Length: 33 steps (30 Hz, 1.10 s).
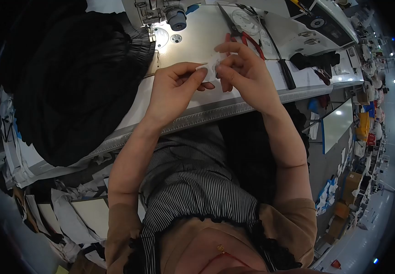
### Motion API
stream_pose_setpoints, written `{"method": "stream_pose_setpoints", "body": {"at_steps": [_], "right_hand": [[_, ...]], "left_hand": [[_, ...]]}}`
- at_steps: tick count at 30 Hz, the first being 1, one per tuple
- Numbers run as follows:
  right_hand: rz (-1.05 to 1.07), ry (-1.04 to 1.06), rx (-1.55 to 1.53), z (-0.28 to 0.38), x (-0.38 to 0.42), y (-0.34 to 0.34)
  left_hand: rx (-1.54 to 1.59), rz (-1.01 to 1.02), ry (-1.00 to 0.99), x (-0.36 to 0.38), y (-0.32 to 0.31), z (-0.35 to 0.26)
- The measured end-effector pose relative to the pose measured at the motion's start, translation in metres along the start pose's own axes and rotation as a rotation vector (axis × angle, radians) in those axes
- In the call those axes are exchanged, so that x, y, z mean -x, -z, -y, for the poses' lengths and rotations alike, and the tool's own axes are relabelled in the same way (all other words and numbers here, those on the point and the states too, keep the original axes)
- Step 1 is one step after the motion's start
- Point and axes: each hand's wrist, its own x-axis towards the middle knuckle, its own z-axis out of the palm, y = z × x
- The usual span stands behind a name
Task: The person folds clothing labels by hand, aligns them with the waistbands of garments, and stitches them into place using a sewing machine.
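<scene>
Between my two hands, over the front of the sewing table, is a small white piece that looks like a label or scrap of cloth. My left hand pinches its left side between thumb and forefinger. On its right side, the thumb and fingers of my right hand are closed on it too. Left of my hands, a gathered black garment lies with its ruffled edge by the needle area of the sewing machine. Red-handled scissors rest just behind my right hand.
A screwdriver with a black handle lies to the right, near a bunched black cloth. A ruler strip runs along the table's front edge. Fabric pieces hang below on the left. Boxes stand on the floor at right.
</scene>
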Motion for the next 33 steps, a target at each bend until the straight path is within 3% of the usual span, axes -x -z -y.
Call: {"method": "stream_pose_setpoints", "body": {"at_steps": [4, 7, 9, 21, 28, 33], "right_hand": [[0.052, -0.026, -0.019, -0.006, -0.002, 0.002], [0.023, 0.068, 0.101, -0.004, 0.0, -0.002], [0.055, 0.187, 0.429, -0.004, -0.001, 0.0], [0.154, 0.411, 0.762, 0.0, -0.008, -0.005], [0.22, 0.457, 0.823, 0.001, -0.012, -0.004], [0.262, 0.274, 0.672, 0.001, -0.014, -0.003]], "left_hand": [[-0.109, 0.066, 0.011, -0.003, 0.008, -0.004], [-0.096, 0.079, 0.086, -0.005, 0.011, -0.007], [-0.109, 0.117, 0.117, -0.007, 0.015, -0.011], [-0.214, 0.265, 0.14, -0.006, 0.016, -0.014], [-0.298, 0.298, 0.121, -0.007, 0.024, -0.007], [-0.315, 0.296, 0.127, -0.004, 0.023, -0.011]]}}
